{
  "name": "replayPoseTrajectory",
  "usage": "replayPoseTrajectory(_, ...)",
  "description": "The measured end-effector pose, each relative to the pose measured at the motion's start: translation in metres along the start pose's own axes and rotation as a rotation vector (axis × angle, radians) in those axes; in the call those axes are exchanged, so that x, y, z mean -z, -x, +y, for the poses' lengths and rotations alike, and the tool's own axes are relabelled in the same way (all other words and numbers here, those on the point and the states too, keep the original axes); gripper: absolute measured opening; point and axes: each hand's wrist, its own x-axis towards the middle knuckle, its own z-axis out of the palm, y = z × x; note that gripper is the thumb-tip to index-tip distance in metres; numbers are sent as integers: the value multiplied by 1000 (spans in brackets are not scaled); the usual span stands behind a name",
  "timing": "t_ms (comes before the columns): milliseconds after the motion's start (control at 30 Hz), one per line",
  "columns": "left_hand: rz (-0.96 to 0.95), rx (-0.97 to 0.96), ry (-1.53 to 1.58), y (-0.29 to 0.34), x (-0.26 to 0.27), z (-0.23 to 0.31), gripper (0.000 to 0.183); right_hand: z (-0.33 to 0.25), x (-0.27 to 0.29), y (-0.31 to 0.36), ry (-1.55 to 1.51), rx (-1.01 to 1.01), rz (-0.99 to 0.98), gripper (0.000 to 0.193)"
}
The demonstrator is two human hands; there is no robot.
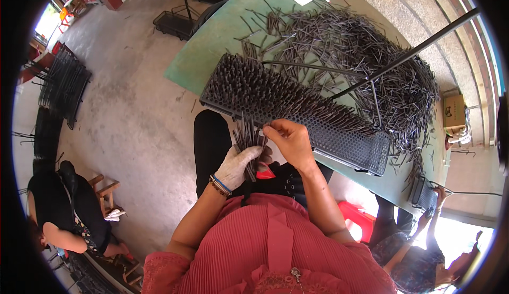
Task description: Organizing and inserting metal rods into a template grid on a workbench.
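My left hand [237, 168], in a whitish glove with dark fingertips, is closed around a bundle of thin dark rods [245, 137] that point up and away from me. Bare and bent at the wrist, my right hand [290, 141] pinches at the bundle's right edge, on what looks like a single rod mostly hidden by the fingers. Just beyond both hands, a long black perforated metal rack [344, 144] lies at the table's near edge. Many similar rods [260, 87] stand upright in its holes, densely on the left and along the far side. Its near right part shows bare holes.
A big heap of loose rods [366, 45] covers the green table [193, 55] behind the rack. Long black bars [424, 45] rise from the rack. At right a person [408, 257] handles a small black rack [423, 194]; another person [69, 209] sits at left. A cardboard box [454, 111] stands far right.
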Motion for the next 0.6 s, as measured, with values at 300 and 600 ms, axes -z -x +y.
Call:
replayPoseTrajectory(300, 92, 27, -25, -3, 13, -3, 29, -13, -4, -32, -27, 281, 334, 20)
replayPoseTrajectory(600, 52, 18, -63, -2, 15, -5, 30, -7, -20, -41, 411, 574, 425, 18)
